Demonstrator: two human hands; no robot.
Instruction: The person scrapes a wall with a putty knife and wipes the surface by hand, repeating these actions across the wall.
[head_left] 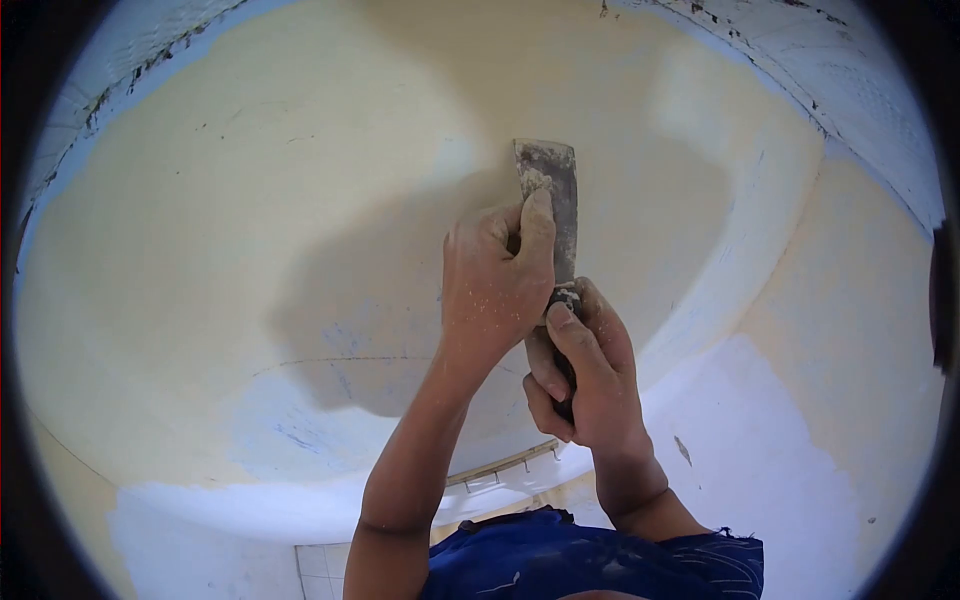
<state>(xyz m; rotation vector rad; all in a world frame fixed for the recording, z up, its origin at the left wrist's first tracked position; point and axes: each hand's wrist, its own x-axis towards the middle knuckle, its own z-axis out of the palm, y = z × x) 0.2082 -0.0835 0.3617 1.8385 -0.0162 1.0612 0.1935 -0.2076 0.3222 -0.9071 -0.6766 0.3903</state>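
A putty knife (564, 215) points upward in front of the wall, its broad metal blade smeared with dried plaster. My right hand (600, 375) is wrapped round its dark handle, with the thumb lying along the neck. My left hand (495, 280) is closed at the blade, the thumb pressed against the flat face and the fingers curled in. Pale specks of dust dot the back of that hand. Much of the handle is hidden behind my right fingers.
A cream wall (230, 220) with whitish-blue patches fills most of the view, shaded by my shadow. White ceiling panels (850, 90) meet it along a ragged edge. Low down runs a narrow rail with hooks (500, 466).
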